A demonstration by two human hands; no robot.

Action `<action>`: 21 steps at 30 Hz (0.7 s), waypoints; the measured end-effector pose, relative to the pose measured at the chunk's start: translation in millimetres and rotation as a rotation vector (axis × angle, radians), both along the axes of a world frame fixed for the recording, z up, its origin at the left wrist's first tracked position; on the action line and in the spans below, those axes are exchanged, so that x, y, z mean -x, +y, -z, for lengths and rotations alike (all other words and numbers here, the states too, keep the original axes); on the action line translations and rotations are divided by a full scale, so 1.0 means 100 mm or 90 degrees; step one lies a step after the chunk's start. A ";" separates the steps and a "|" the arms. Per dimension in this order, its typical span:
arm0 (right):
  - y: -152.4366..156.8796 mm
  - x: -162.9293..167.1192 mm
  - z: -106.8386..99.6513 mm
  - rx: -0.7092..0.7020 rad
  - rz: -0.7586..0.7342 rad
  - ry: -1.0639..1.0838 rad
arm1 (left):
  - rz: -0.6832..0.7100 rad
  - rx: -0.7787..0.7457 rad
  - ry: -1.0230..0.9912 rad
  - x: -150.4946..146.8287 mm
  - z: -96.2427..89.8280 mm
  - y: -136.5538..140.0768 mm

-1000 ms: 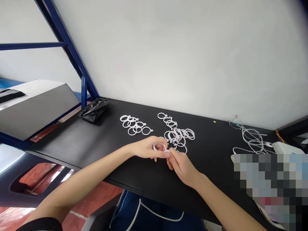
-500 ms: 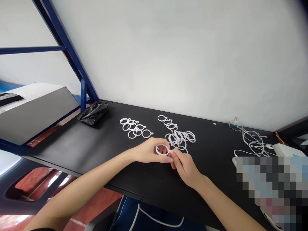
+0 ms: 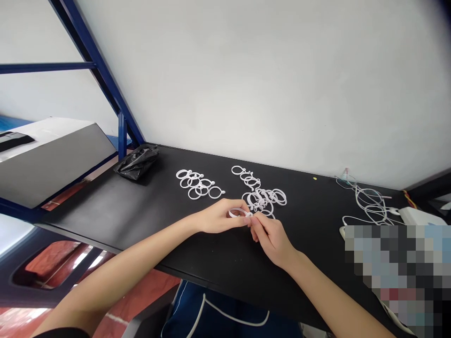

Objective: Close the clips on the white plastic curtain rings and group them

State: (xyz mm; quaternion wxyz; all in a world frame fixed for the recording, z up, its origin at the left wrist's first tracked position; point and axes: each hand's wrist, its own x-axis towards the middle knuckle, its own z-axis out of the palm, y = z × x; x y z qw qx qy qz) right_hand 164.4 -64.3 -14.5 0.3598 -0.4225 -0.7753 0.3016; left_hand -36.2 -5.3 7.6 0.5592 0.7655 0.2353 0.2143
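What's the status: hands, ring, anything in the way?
Left hand holding white ring. Right hand pinching its small end. Loose rings just beyond, none blocking.

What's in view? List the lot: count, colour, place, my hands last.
Held ring: one, white, between both hands.
Left ring group: several, white, table left of centre.
Right ring pile: many, white, beyond the hands.
Plastic bag: one, black, table's far left.
Cables: count unclear, mostly white, right.
Box: one, white, far right.
Pixelated patch: contents unreadable, lower right.
Small spot: one, yellow, near wall.
Table: one, black, centre.
Wall: one, white, behind.
Frame: one, blue, upper left.
Panel: one, grey, left.
Floor: one, red, lower left.
Cloth: one, blue, lower centre.
Cord: one, white, on cloth.
Left hand: one, bare, holding held ring.
Right hand: one, bare, pinching held ring's end.
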 end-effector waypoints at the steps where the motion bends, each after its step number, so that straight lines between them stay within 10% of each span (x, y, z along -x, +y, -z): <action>1: 0.00 0.00 0.00 -0.001 0.005 -0.002 | -0.010 -0.007 -0.003 0.00 0.00 0.01; 8: 0.01 0.00 0.01 0.000 0.042 -0.008 | -0.271 -0.477 0.208 0.23 0.02 0.29; 21: 0.02 0.01 0.01 -0.012 0.046 -0.013 | -0.341 -0.590 0.435 0.59 0.27 0.70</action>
